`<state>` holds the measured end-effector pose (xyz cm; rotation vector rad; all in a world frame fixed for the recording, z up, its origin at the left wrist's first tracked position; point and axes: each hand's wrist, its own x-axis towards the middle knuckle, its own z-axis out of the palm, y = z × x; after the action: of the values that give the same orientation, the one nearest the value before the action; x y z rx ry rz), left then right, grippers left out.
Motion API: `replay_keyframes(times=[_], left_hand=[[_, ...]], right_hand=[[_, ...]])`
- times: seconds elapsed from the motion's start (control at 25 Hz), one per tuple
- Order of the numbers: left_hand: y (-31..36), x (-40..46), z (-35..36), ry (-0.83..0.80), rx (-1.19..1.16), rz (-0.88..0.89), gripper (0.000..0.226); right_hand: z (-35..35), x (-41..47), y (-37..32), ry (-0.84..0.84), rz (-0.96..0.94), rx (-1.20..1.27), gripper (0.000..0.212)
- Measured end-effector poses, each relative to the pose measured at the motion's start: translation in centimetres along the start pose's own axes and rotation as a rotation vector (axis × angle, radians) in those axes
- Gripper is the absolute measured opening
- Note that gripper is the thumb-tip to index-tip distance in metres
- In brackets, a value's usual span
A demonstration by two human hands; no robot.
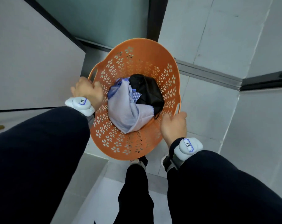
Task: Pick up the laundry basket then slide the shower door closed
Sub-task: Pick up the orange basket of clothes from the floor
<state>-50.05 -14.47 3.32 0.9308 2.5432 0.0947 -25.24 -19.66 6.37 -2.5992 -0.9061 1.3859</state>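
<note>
An orange plastic laundry basket [146, 62] with flower-shaped holes fills the middle of the view, held above the floor. Inside lie a pale lilac cloth [127, 110] and a black garment [146, 89]. My left hand [87, 91] grips the rim by the left handle. My right hand [174, 125] grips the rim by the right handle. The frosted glass shower door [95, 18] with its black frame stands beyond the basket at the top of the view.
A metal floor track [208, 73] runs right from the basket to a dark door frame [266, 81]. A grey wall [24, 54] lies to the left, grey tiles [218, 29] to the right. My legs and shoes [165, 162] show below the basket.
</note>
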Motion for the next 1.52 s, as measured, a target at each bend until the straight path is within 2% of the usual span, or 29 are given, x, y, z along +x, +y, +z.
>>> replay_keyframes(times=[0.4,0.64,0.8,1.08,1.36,1.52], left_hand=[[-4.9,6.2,0.0,0.021,0.051,-0.025,0.041],[-6.3,7.5,1.0,-0.001,0.085,-0.051,0.045],[-6.4,7.2,1.9,0.046,0.156,-0.135,0.054],[-4.4,5.3,1.6,0.133,0.021,-0.296,0.062],[-0.1,0.2,-0.7,0.059,-0.072,-0.198,0.056],[4.1,-3.2,-3.6,0.082,-0.116,-0.148,0.054]], right_hand=[[6.6,0.9,-5.0,-0.125,-0.072,-0.081,0.036],[7.8,1.8,-5.9,-0.155,-0.043,-0.118,0.04],[7.4,2.0,-5.8,-0.138,-0.015,-0.152,0.045],[5.8,0.4,-6.7,-0.051,-0.074,-0.2,0.056],[1.9,-3.5,-8.0,-0.098,-0.17,-0.144,0.041],[-1.7,-5.8,-9.4,-0.09,-0.197,-0.117,0.043]])
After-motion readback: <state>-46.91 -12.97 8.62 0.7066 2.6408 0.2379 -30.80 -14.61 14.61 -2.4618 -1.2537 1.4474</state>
